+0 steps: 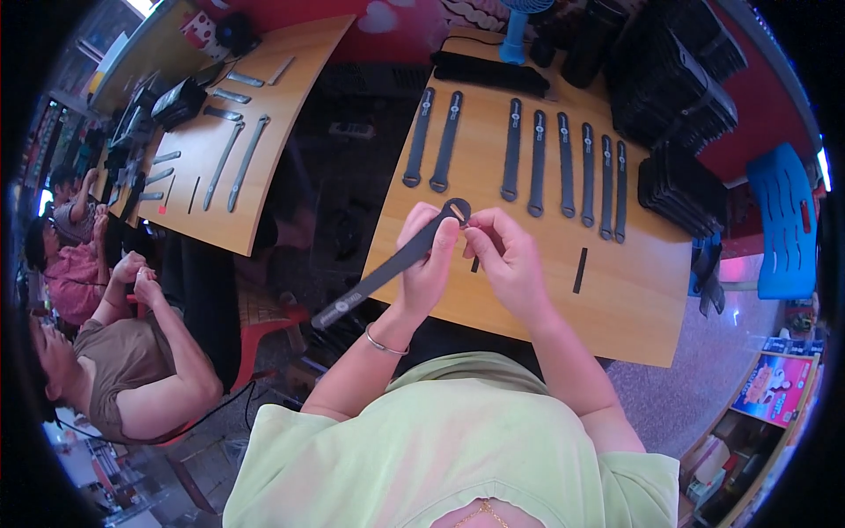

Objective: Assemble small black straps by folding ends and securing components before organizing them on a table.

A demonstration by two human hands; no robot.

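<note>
A black strap [387,268] with pale printing near its lower end slants down to the left over the table's front edge. My left hand [426,264] is closed around it just below its looped end, thumb on top. At that looped end, my right hand [502,255] pinches with thumb and forefinger at the loop's right edge. Whether a small piece also sits between those fingertips is too small to tell. Beyond my hands, several similar black straps [512,150] with rounded, ringed near ends lie side by side on the wooden table [546,290].
Two dark narrow strips, one a black strip [580,270], lie near my right hand. Tall stacks of black straps [682,189] stand at the right. A blue fan [516,35] and a long black bundle [491,74] are at the back. People sit by another table [290,79] at left.
</note>
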